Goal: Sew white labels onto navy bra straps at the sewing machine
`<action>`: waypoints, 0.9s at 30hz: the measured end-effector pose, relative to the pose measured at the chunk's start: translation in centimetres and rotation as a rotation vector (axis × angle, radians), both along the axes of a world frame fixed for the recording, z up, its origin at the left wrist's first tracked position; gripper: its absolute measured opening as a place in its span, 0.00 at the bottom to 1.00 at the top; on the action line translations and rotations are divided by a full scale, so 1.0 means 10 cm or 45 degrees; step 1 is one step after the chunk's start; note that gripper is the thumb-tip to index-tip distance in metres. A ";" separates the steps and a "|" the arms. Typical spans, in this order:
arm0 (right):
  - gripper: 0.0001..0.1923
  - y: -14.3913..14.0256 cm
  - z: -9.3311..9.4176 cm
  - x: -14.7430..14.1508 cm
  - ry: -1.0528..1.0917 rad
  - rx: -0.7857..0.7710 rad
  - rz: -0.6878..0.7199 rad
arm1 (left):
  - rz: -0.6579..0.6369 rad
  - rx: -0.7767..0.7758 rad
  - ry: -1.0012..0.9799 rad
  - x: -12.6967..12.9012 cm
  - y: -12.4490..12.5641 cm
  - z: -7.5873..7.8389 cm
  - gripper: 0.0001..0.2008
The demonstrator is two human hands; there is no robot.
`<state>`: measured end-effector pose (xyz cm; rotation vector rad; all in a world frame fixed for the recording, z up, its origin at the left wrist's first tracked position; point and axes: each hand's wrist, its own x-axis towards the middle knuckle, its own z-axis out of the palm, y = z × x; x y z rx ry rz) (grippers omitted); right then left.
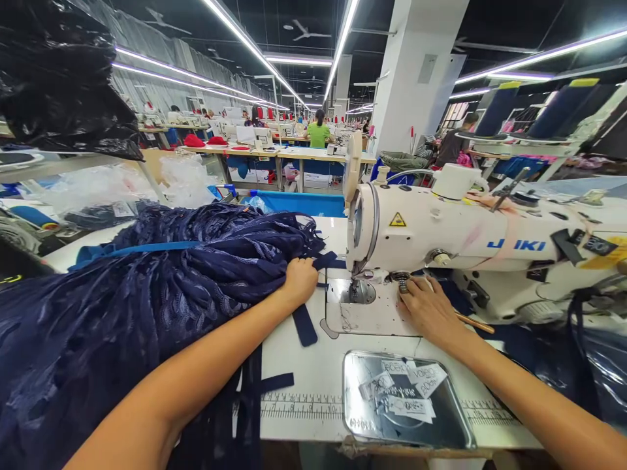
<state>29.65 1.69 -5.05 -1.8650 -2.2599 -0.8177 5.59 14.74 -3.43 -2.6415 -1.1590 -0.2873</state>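
Left hand (300,279) lies on the edge of the heaped navy lace fabric (161,294), fingers curled and gripping the cloth just left of the needle plate (360,292). Right hand (427,307) rests flat and spread on the machine bed under the white sewing machine (470,235). Navy strips (304,324) lie across the desk (313,385), near a metal tray (362,418) of paper tags.

Sewing machine (470,241): glossy white enamelled body, smooth. Left of it, navy lace cloth (161,294), open-textured, matt; flat navy fabric strips (304,324) beside. In front, dull scuffed metal tray (362,418) holding paper slips (406,391) on matt white worktop (304,372).
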 end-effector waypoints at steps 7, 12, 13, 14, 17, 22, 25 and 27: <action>0.11 -0.09 0.02 0.00 0.041 -0.124 0.162 | 0.182 -0.203 -0.267 0.03 -0.09 0.07 0.15; 0.05 -0.04 0.14 0.10 0.333 -0.429 -0.019 | 0.249 -0.543 -0.518 -0.05 -0.19 0.15 0.07; 0.04 -0.02 0.15 0.14 0.400 -0.487 -0.054 | 0.258 -0.627 -0.584 -0.08 -0.22 0.17 0.04; 0.03 -0.01 0.15 0.19 0.455 -0.526 -0.067 | 0.265 -0.712 -0.657 -0.11 -0.27 0.18 0.02; 0.05 0.03 0.13 0.22 0.545 -0.518 -0.067 | 0.266 -0.977 -0.895 -0.20 -0.45 0.22 0.01; 0.12 0.02 0.13 -0.29 1.111 -0.448 0.057 | 0.252 -1.335 -1.214 -0.28 -0.75 0.25 0.01; 0.12 0.05 0.16 -0.75 1.496 -0.463 0.188 | 0.255 -1.432 -1.352 -0.29 -0.84 0.25 0.02; 0.11 0.10 0.18 -0.99 1.657 -0.481 0.175 | 0.254 -1.461 -1.430 -0.28 -0.87 0.24 0.03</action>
